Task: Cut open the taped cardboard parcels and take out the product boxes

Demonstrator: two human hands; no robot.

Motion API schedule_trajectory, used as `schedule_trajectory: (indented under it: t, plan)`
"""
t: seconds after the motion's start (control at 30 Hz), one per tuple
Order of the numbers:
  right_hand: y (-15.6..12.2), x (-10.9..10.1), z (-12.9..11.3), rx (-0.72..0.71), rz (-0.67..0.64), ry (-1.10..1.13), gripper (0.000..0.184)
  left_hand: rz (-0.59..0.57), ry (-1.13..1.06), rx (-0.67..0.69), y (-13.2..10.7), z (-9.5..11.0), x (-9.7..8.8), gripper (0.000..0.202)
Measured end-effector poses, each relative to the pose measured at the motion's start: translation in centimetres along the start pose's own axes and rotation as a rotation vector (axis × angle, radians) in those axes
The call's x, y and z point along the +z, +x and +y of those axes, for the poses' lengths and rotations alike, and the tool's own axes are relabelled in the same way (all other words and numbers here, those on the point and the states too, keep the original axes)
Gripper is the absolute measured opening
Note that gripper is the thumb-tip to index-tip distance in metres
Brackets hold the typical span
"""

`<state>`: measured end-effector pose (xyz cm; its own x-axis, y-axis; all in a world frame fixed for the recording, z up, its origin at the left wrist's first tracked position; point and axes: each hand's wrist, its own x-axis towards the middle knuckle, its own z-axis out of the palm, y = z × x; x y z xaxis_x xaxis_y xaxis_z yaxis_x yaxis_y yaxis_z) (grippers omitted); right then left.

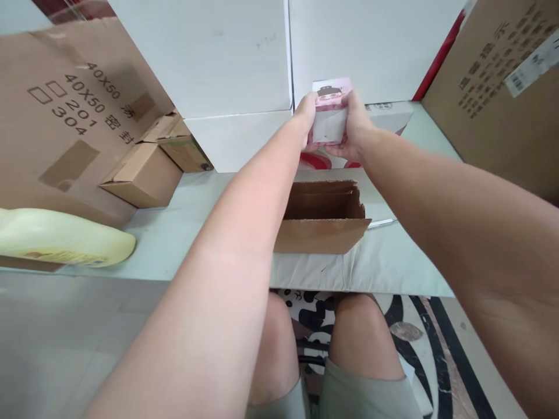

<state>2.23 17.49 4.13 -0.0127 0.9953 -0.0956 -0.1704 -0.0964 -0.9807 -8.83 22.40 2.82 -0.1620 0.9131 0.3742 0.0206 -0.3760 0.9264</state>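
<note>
Using one open carton (321, 237) as reference, I am observing one pink-and-white box (329, 125) just beyond it. Two bare hands are holding that box firmly: the left hand (307, 118) is gripping one side, the right hand (356, 129) the opposite side. Two small brown boxes (146, 174) and one pale yellow bottle (65, 237) are lying left of the carton. Two large brown boxes (493, 116) are flanking it, one per side.

I count two hands (307, 119) (356, 131) around one pink-and-white box (329, 123), one open carton (321, 237) near, two printed brown cartons (65, 119) (502, 122) flanking, one yellow bottle (65, 235) leftward.
</note>
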Motion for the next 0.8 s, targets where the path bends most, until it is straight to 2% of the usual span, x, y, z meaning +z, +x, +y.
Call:
schedule_trajectory:
  t: [0.07,0.1,0.13,0.2,0.23,0.27,0.33,0.37,0.4,0.43,0.47,0.5,0.6,0.67,0.73,0.8]
  plan:
    - [-1.2,-0.8,0.4,0.085,0.035,0.058,0.040,-0.108,-0.013,-0.224,-1.2,0.9,0.2,0.041]
    - [-2.2,-1.6,0.6,0.118,0.043,0.093,0.038,-0.151,-0.015,-0.295,-2.2,1.8,0.4,0.037]
    - [-3.4,-2.5,0.9,0.089,0.029,0.131,0.036,-0.177,-0.021,-0.294,-3.6,2.9,0.7,0.030]
    - [-6.1,-5.0,1.5,-0.005,-0.006,0.199,0.035,-0.265,0.052,-0.190,-6.9,5.5,1.3,0.015]
    - [-7.4,-6.6,2.0,-0.044,-0.007,0.228,0.036,-0.343,0.144,-0.099,-8.8,6.8,1.4,0.016]
    - [-8.7,-8.3,2.4,-0.075,0.015,0.256,0.038,-0.365,0.178,-0.087,-10.7,8.2,1.3,0.016]
    - [-10.6,-11.9,3.4,-0.117,0.142,0.291,0.043,-0.388,0.183,-0.042,-14.3,10.7,0.2,0.019]
    - [-11.2,-13.7,4.0,-0.107,0.238,0.274,0.047,-0.385,0.211,0.023,-15.9,11.6,-0.8,0.020]
    - [-11.5,-15.5,4.5,-0.077,0.340,0.241,0.049,-0.388,0.356,0.203,-17.3,12.2,-2.0,0.027]
    - [-11.6,-17.2,5.1,-0.041,0.444,0.200,0.051,-0.358,0.456,0.373,-18.5,12.6,-3.4,0.033]
    - [-11.6,-18.7,5.7,0.000,0.532,0.159,0.052,-0.278,0.501,0.473,-19.7,12.6,-4.9,0.032]
    - [-11.4,-20.1,6.3,0.042,0.598,0.123,0.052,-0.150,0.532,0.472,-20.7,12.4,-6.3,0.028]
    - [-10.1,-23.4,8.0,0.142,0.714,0.037,0.045,0.207,0.552,0.235,-23.4,10.3,-9.5,0.017]
    - [-8.9,-24.8,8.8,0.199,0.763,-0.054,0.043,0.357,0.500,0.145,-24.9,8.3,-10.5,0.017]
    - [-7.7,-25.8,9.2,0.248,0.803,-0.184,0.047,0.446,0.446,0.115,-26.1,6.4,-10.8,0.015]
    - [-6.4,-26.4,9.1,0.296,0.826,-0.328,0.045,0.456,0.412,0.082,-26.8,4.6,-10.8,0.013]
